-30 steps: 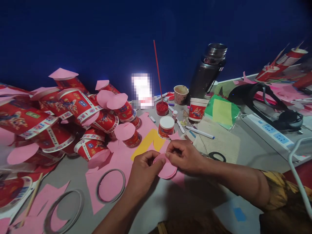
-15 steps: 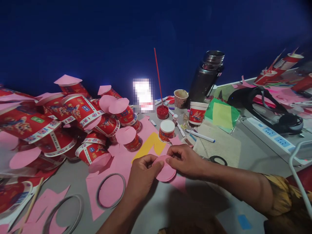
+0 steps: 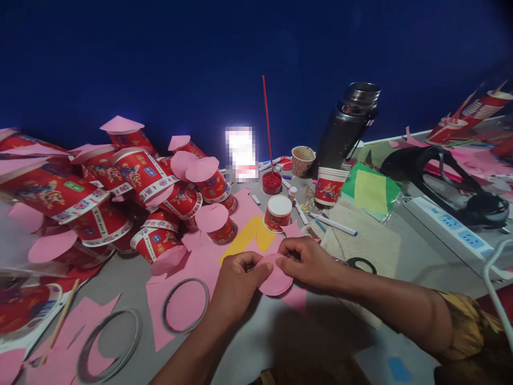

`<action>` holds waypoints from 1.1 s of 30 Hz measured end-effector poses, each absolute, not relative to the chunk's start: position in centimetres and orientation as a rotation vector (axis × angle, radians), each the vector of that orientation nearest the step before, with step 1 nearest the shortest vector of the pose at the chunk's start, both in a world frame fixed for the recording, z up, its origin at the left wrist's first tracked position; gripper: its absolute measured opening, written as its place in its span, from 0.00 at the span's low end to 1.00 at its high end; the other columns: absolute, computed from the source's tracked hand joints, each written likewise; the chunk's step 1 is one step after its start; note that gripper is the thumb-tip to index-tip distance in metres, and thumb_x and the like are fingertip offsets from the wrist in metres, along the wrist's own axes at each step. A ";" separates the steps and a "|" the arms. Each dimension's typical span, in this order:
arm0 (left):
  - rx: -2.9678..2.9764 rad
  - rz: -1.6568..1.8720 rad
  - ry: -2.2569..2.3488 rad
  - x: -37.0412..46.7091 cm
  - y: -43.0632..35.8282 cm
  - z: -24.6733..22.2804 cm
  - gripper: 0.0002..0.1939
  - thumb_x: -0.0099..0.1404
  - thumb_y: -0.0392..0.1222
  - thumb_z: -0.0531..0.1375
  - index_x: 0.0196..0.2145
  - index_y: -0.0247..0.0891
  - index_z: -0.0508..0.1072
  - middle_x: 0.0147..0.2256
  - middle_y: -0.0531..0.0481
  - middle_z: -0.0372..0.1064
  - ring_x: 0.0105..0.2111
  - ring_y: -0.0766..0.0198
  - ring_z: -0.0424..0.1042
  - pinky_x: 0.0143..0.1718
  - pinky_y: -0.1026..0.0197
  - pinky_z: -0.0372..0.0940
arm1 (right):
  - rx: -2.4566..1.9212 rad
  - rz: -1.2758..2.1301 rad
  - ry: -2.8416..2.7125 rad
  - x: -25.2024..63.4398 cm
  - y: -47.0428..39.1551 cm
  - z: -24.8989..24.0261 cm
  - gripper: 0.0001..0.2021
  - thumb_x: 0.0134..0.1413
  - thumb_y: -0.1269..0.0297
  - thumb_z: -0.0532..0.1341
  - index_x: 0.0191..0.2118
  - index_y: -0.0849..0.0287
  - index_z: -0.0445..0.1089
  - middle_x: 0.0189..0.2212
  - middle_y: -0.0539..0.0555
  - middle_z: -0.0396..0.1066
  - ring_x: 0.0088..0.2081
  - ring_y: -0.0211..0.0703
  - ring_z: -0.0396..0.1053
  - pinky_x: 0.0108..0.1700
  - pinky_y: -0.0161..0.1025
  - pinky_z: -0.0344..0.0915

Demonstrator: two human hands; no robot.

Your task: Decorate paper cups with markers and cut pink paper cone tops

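Two or more pink paper circles [image 3: 276, 279], stacked nearly edge to edge, are held up over the table at the centre. My left hand [image 3: 240, 278] pinches their left side, thumb on top. On the upper right side, my right hand [image 3: 306, 262] pinches them between thumb and fingers. Just beyond my hands stands a small red cup [image 3: 278, 214] with its white base up. Yellow paper [image 3: 244, 238] and pink paper sheets [image 3: 200, 256] lie beneath and to the left.
Many red paper cups [image 3: 76, 192] with pink discs pile up at left. Grey rings [image 3: 164, 315] lie front left. Behind are a red paint pot [image 3: 272, 183], a flask [image 3: 340, 133] and stacked cups [image 3: 329, 190]. Scissors [image 3: 366, 264], a marker [image 3: 334, 223] and a power strip [image 3: 449, 227] are right.
The view has shifted slightly, so the table's objects appear a little further right. The pink circles now line up more closely between my fingers; both hands keep their pinch.
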State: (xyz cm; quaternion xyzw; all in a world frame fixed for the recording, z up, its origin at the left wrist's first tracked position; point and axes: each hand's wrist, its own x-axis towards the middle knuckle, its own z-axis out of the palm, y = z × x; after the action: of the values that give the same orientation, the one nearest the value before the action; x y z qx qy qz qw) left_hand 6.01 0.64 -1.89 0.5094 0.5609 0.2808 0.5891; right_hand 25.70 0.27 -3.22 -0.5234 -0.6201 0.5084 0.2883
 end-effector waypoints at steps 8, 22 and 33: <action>1.169 0.679 1.276 5.9 0.6 -1.9 0.16 0.51 0.52 0.70 0.20 0.37 0.75 0.21 0.55 0.61 0.24 0.67 0.55 0.26 0.62 0.48 | -1.402 1.357 -1.670 25.8 0.2 -3.2 0.07 0.52 0.61 0.62 0.27 0.57 0.67 0.21 0.43 0.57 0.24 0.35 0.52 0.26 0.34 0.46; 1.182 0.637 1.314 6.0 0.6 -1.7 0.16 0.50 0.53 0.69 0.21 0.36 0.75 0.21 0.53 0.63 0.25 0.67 0.56 0.27 0.61 0.49 | -1.408 1.349 -1.697 25.7 0.2 -3.1 0.08 0.53 0.60 0.61 0.27 0.56 0.65 0.20 0.43 0.55 0.24 0.34 0.51 0.25 0.35 0.45; 1.246 0.593 1.284 5.9 0.6 -1.8 0.19 0.53 0.56 0.69 0.21 0.35 0.75 0.21 0.55 0.59 0.25 0.68 0.53 0.28 0.61 0.47 | -1.317 1.355 -1.695 25.7 0.0 -3.3 0.11 0.57 0.56 0.62 0.30 0.59 0.70 0.21 0.43 0.59 0.24 0.34 0.53 0.25 0.34 0.48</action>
State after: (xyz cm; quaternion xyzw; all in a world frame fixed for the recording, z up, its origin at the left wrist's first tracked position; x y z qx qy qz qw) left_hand 5.92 0.59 -1.78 0.5349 0.5510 0.2547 0.5878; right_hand 25.73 0.04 -3.27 -0.4955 -0.6376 0.5097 0.2971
